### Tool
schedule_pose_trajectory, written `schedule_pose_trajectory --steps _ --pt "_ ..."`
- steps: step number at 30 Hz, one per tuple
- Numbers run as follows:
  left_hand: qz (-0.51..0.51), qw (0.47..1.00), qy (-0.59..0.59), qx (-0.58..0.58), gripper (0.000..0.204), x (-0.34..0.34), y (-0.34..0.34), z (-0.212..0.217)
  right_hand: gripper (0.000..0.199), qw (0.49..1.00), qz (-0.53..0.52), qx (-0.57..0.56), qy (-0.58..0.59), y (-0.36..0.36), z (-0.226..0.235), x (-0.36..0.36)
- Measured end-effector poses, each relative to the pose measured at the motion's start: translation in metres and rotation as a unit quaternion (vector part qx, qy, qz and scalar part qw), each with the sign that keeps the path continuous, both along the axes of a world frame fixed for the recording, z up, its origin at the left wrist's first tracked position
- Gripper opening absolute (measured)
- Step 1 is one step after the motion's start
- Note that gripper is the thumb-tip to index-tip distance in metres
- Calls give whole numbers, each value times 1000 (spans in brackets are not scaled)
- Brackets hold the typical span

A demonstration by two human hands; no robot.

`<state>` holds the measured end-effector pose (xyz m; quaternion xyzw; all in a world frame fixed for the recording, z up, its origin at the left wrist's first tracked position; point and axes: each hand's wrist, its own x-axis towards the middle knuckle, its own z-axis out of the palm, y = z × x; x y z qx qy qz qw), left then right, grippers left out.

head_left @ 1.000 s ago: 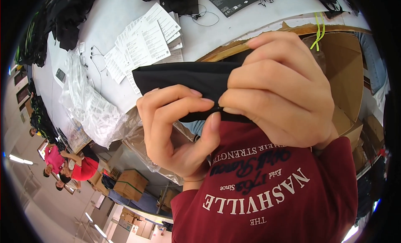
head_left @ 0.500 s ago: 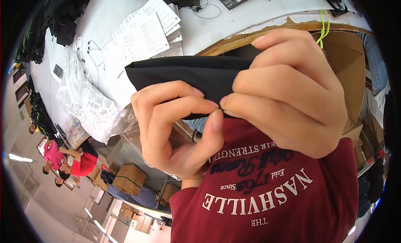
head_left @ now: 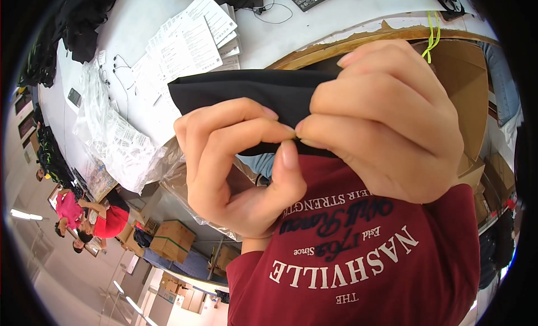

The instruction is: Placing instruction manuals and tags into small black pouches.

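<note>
A folded piece of black fabric [head_left: 241, 89] is stretched between my hands, in front of my dark red shirt. My left hand [head_left: 224, 166] pinches its lower edge between thumb and index fingertip, the other fingers curled. Right beside that pinch, nearly touching it, my right hand [head_left: 386, 121] grips the same edge, its fingers folded over the cloth. The fabric's far left corner sticks out past my left knuckles. Behind my right hand the rest of the fabric is hidden, and whatever tiny bit lies between the fingertips is too small to make out.
Beyond the hands is a white table [head_left: 263, 40] with a worn wooden edge. On it lie printed sheets [head_left: 190, 45], a crumpled clear plastic bag [head_left: 112, 135], thin black cords and a black pile [head_left: 84, 23]. A cardboard box [head_left: 457, 85] stands at right; people [head_left: 109, 219] are far left.
Both hands keep their pinch on the black fabric. The left fingertips have risen slightly and the thumb has parted a little from the index tip; the fabric's folded top looks flatter.
</note>
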<state>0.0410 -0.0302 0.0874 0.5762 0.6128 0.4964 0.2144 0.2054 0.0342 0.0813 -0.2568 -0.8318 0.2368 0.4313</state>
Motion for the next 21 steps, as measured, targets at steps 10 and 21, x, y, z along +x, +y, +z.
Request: schedule_pose_trajectory --steps 10,21 --pt "8 1000 -24 -6 19 1 0 0 22 1000 0 9 0 -5 4 -2" --pt "-61 998 9 -18 18 -8 -3 2 21 1000 2 -2 -8 -3 4 -6"
